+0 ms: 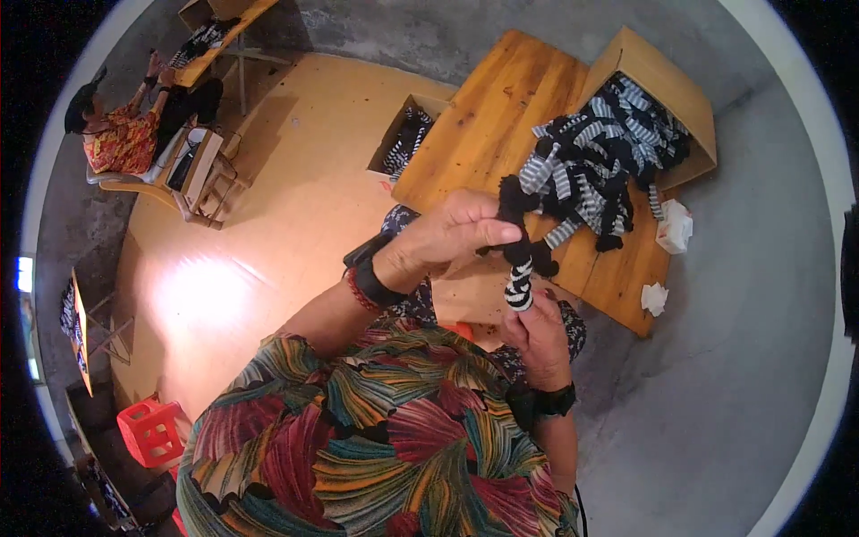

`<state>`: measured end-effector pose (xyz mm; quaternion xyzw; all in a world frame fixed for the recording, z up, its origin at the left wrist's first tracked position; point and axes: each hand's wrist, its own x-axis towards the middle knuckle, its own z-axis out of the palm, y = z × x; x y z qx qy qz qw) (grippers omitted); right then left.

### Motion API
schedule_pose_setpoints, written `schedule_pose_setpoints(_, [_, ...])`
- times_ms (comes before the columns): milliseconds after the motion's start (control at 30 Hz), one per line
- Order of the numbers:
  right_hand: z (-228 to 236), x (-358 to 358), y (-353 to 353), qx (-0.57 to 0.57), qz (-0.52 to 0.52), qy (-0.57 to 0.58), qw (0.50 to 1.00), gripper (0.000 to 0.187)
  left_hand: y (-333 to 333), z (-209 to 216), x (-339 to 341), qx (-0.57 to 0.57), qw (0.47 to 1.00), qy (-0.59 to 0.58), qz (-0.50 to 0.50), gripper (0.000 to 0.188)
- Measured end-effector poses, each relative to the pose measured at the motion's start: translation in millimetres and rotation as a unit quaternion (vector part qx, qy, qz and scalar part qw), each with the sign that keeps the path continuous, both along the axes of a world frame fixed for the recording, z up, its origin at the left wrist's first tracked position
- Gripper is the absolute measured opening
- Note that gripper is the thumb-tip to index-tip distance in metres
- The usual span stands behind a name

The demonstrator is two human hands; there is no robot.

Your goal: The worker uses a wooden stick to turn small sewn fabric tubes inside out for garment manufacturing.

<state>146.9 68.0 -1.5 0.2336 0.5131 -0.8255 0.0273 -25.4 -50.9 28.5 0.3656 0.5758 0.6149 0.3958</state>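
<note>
In front of my chest I hold a black knitted piece point(516, 248) with a black-and-white patterned end; whether it is a glove or a sock I cannot tell. My left hand point(461, 228) pinches its black upper part between thumb and fingers. Below, my right hand point(534, 336) is closed at the patterned end, with some fingers hidden. Just beyond my hands a large heap of black and grey-striped knitted pieces point(595, 166) spreads out of a tipped cardboard box point(693, 94) onto the wooden table point(501, 94).
A white tissue pack point(675, 227) and a crumpled tissue point(654, 299) lie at the table's right edge. Left of the table stands an open carton point(385, 152) with striped pieces. Another person point(125, 134) sits far left at a second table point(210, 58). A red stool point(148, 432) stands lower left.
</note>
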Motion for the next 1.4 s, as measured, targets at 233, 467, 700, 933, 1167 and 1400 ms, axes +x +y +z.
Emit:
schedule_pose_setpoints(233, [0,2,4,0.084,-0.031,-0.045,0.995,0.026,0,3,-6,0.078,0.987,-0.139,0.031,0.014])
schedule_pose_setpoints(467, [-11,2,-16,0.009,-0.102,0.000,0.995,0.022,29,-22,35,0.133,0.952,-0.213,0.177,0.010])
schedule_pose_setpoints(700, [-17,1,-5,-0.020,-0.055,-0.018,0.998,0.023,16,-27,25,0.066,0.982,-0.141,0.103,0.014])
schedule_pose_setpoints(933, [-7,7,13,0.112,-0.027,-0.024,0.993,0.027,15,-13,-20,0.220,0.957,-0.162,0.099,0.044])
schedule_pose_setpoints(1167, [-19,5,17,0.200,-0.038,-0.009,0.979,0.026,25,-5,-1,0.086,0.983,-0.056,0.150,0.036])
schedule_pose_setpoints(1400, [-25,7,-7,0.170,-0.070,-0.022,0.983,0.025,46,-29,17,0.181,0.930,-0.097,0.303,0.029])
